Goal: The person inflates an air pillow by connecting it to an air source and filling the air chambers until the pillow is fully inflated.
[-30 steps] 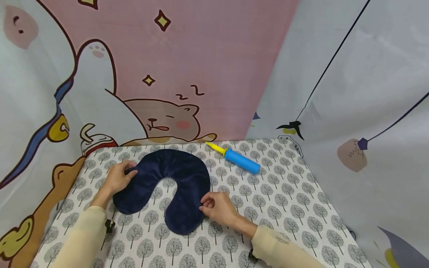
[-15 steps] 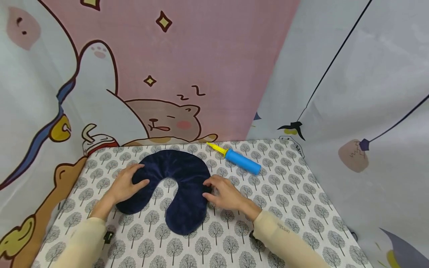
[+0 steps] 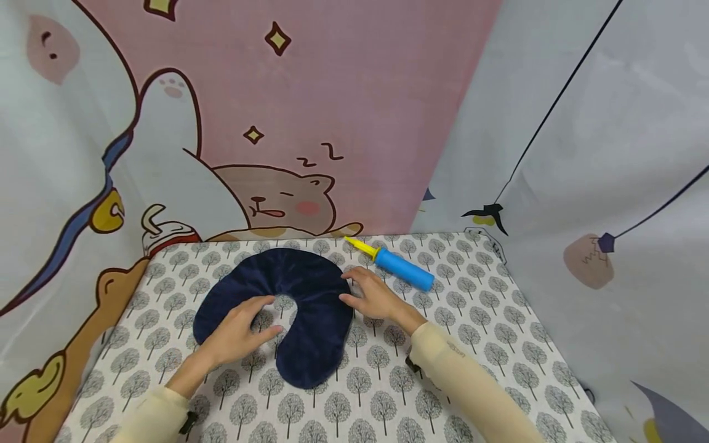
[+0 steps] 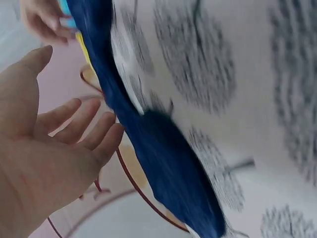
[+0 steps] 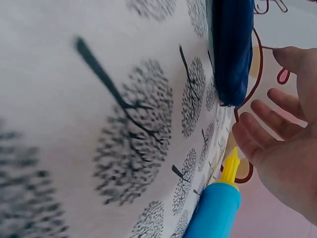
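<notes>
A navy, U-shaped neck pillow [image 3: 316,307] lies flat on the table with its opening toward the person. My left hand [image 3: 235,335] hovers over its left arm and the inner gap, fingers spread and holding nothing. In the left wrist view that hand [image 4: 64,144] has loosely bent fingers beside the navy fabric [image 4: 168,168]. At the pillow's outer right edge is my right hand [image 3: 373,294], thumb and fingers apart. The right wrist view shows this hand [image 5: 282,134] with nothing in its fingers, near the pillow's edge [image 5: 230,54].
A blue hand pump [image 3: 407,271] with a yellow nozzle [image 3: 360,246] lies behind the right hand, near the table's back. The tabletop has a white cloth [image 3: 382,406] printed with grey trees. Cartoon-printed curtains [image 3: 376,123] stand at the back and both sides.
My left hand has moved right and nearer the person, from the pillow's outer left side to its inner gap. The right hand has slid up along the right edge. The pillow stays flat.
</notes>
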`<state>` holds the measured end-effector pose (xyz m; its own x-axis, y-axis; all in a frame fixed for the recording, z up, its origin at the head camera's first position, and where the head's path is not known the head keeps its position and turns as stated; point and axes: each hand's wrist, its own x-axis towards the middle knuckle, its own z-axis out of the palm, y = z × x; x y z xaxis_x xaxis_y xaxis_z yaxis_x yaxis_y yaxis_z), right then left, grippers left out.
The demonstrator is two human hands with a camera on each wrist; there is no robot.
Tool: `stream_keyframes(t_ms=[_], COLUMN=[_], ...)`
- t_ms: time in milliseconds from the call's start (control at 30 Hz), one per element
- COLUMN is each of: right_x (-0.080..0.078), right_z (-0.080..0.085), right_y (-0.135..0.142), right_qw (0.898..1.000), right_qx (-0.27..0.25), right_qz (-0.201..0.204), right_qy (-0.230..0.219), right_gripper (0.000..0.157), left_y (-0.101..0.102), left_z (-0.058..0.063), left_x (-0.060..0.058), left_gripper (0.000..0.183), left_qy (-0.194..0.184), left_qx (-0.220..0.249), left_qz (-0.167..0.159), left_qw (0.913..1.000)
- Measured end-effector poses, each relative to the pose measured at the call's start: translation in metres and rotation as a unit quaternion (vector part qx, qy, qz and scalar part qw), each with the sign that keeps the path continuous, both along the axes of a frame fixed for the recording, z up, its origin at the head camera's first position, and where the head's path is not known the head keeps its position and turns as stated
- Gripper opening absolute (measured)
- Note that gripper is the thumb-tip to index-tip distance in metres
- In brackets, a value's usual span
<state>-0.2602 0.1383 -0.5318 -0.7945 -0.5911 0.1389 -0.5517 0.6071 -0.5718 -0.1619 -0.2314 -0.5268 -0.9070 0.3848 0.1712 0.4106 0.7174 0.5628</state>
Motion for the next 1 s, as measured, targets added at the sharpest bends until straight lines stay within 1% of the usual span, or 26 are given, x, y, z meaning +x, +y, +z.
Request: stream_keyframes(t_ms=[100,233,300,433,500,633,667,767,867,900,1000], right_x=[-0.010,-0.020,-0.025,-0.034,-0.039,-0.046,-0.054,-0.056,-0.060,-0.055,-0.071], right_z=[-0.002,-0.003,-0.003,-0.004,-0.006,-0.010,-0.020,-0.022,-0.027,-0.020,-0.044], right_y=[-0.003,-0.008,-0.011,-0.016,-0.019,-0.021,-0.018,-0.020,-0.022,-0.025,-0.025], right_qw=[1.000,0.999,0.999,0.998,0.998,0.997,0.998,0.997,0.996,0.995,0.996], right_qx=[-0.004,-0.010,-0.005,0.010,0.010,0.003,-0.003,-0.010,-0.020,-0.019,-0.025], right_qz=[-0.007,-0.028,-0.036,-0.045,-0.050,-0.060,-0.054,-0.057,-0.063,-0.072,-0.081], right_qy=[-0.010,-0.029,-0.037,-0.044,-0.048,-0.052,-0.043,-0.051,-0.058,-0.067,-0.041], right_gripper=[0.057,0.057,0.058,0.060,0.059,0.056,0.057,0.054,0.051,0.048,0.045], left_y=[0.013,0.026,0.030,0.036,0.039,0.043,0.044,0.045,0.046,0.046,0.046], left_z=[0.000,-0.002,-0.003,-0.006,-0.007,-0.009,-0.010,-0.012,-0.013,-0.013,-0.014], left_x=[0.008,0.016,0.019,0.022,0.023,0.023,0.023,0.023,0.023,0.023,0.023], left_gripper=[0.075,0.076,0.075,0.074,0.073,0.070,0.069,0.064,0.061,0.059,0.049], left_qy=[-0.007,-0.010,-0.008,-0.012,-0.015,-0.011,-0.010,-0.008,-0.020,-0.026,-0.037], left_qx=[-0.009,-0.039,-0.051,-0.055,-0.057,-0.050,-0.045,-0.033,-0.025,-0.025,-0.027], left_qz=[-0.013,-0.013,-0.016,-0.026,-0.025,-0.016,-0.012,0.002,0.020,0.024,0.029], left_qw=[0.9998,0.9991,0.9986,0.9981,0.9980,0.9986,0.9988,0.9994,0.9993,0.9991,0.9985])
